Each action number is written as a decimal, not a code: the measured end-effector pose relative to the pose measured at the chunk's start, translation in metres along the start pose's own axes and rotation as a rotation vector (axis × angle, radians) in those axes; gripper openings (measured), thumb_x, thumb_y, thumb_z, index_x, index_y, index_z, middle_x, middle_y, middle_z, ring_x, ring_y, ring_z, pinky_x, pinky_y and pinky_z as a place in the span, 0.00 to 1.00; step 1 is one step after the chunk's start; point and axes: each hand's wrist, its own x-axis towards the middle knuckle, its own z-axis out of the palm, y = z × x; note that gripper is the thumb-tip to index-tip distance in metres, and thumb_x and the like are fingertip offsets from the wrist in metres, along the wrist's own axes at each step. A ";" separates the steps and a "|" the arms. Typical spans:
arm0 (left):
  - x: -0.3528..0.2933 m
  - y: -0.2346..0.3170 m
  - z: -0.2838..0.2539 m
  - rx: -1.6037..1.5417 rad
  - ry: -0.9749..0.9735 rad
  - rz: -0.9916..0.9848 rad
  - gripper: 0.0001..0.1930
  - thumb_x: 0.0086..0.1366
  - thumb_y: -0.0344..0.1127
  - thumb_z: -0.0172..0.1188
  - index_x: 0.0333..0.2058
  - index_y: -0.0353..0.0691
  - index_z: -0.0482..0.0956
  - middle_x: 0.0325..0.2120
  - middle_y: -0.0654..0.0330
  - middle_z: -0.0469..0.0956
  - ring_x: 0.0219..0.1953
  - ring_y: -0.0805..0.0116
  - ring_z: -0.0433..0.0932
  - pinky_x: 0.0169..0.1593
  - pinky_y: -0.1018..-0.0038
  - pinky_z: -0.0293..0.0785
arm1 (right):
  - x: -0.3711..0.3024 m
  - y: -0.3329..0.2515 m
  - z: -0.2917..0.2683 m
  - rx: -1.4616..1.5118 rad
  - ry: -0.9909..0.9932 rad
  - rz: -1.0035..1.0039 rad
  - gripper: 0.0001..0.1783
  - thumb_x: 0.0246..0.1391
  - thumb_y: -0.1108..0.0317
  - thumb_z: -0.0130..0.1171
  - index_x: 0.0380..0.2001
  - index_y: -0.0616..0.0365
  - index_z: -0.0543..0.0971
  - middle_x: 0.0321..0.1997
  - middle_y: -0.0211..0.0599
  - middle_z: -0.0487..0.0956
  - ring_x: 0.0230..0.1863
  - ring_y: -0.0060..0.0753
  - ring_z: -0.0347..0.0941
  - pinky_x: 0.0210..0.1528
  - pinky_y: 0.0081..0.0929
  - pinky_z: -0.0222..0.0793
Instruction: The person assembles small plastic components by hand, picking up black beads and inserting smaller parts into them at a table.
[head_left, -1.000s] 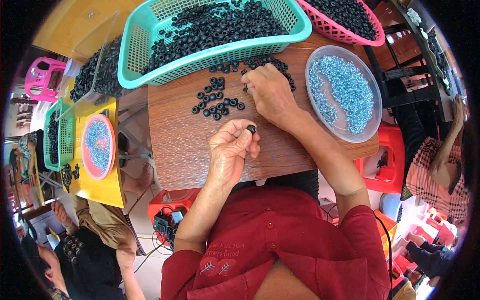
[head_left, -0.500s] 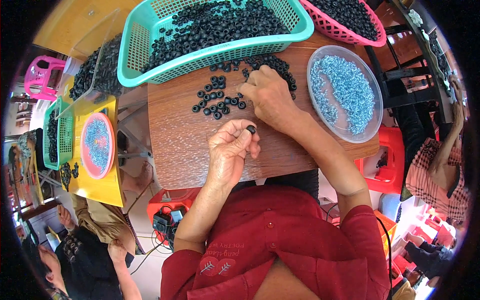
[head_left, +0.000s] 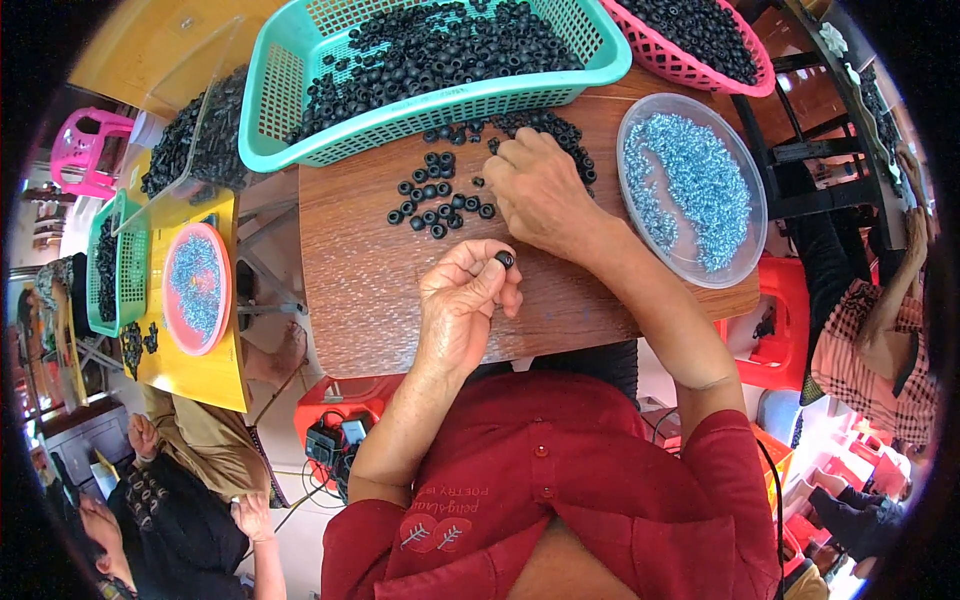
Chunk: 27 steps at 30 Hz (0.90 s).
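My left hand point(head_left: 463, 300) is raised over the near part of the wooden table, pinching a small black round piece with a hole point(head_left: 505, 259) between thumb and fingertips. To its upper right, my right hand point(head_left: 540, 190) bends down at the edge of a heap of the same black pieces point(head_left: 566, 133). Its fingers are curled together, and whatever they hold is hidden beneath them. One single piece point(head_left: 478, 182) lies just left of those fingertips. Farther left, a loose group of black pieces point(head_left: 430, 190) rests on the tabletop point(head_left: 400, 290).
A teal basket point(head_left: 440, 105) of black pieces stands at the far edge, a pink basket point(head_left: 690, 70) beside it. On the right lies a clear round tray point(head_left: 628, 190) of small shiny blue pieces. At left, a yellow table point(head_left: 195, 375) bears a pink tray point(head_left: 172, 320); another person point(head_left: 180, 520) sits near.
My right hand's fingers have drawn in slightly, leaving one black piece visible beside them. The left hand keeps its pinch. At lower left, the other person's hand has shifted.
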 end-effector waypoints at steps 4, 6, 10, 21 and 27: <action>0.000 -0.001 0.001 0.027 0.013 -0.009 0.10 0.63 0.32 0.60 0.38 0.31 0.73 0.30 0.55 0.76 0.24 0.69 0.73 0.31 0.71 0.70 | -0.004 0.004 0.002 -0.029 0.004 0.020 0.06 0.38 0.78 0.55 0.24 0.60 0.75 0.27 0.38 0.70 0.34 0.42 0.65 0.36 0.37 0.62; 0.000 -0.003 0.001 0.016 0.012 -0.002 0.09 0.63 0.31 0.60 0.39 0.31 0.74 0.29 0.55 0.77 0.24 0.70 0.73 0.30 0.73 0.71 | -0.001 0.003 0.003 -0.042 0.042 -0.001 0.07 0.37 0.79 0.56 0.25 0.59 0.76 0.27 0.37 0.70 0.34 0.42 0.65 0.36 0.37 0.62; 0.000 -0.003 0.002 -0.004 0.002 0.001 0.09 0.63 0.29 0.59 0.40 0.32 0.74 0.29 0.56 0.77 0.24 0.71 0.74 0.29 0.75 0.71 | 0.009 0.002 0.006 -0.054 0.063 -0.019 0.06 0.36 0.78 0.56 0.24 0.60 0.77 0.26 0.37 0.70 0.34 0.41 0.66 0.35 0.36 0.62; -0.001 -0.001 0.003 -0.003 0.013 -0.008 0.09 0.64 0.29 0.59 0.40 0.32 0.74 0.29 0.55 0.77 0.24 0.71 0.74 0.29 0.74 0.70 | 0.015 0.009 0.013 -0.113 0.022 -0.144 0.02 0.36 0.76 0.57 0.20 0.60 0.76 0.24 0.39 0.71 0.33 0.41 0.67 0.35 0.36 0.64; 0.001 0.000 0.003 -0.010 0.010 -0.004 0.09 0.63 0.29 0.59 0.40 0.31 0.74 0.29 0.55 0.77 0.24 0.71 0.74 0.29 0.75 0.71 | 0.003 0.007 0.001 0.046 0.102 0.015 0.06 0.36 0.79 0.57 0.22 0.58 0.73 0.24 0.39 0.69 0.32 0.43 0.66 0.33 0.37 0.64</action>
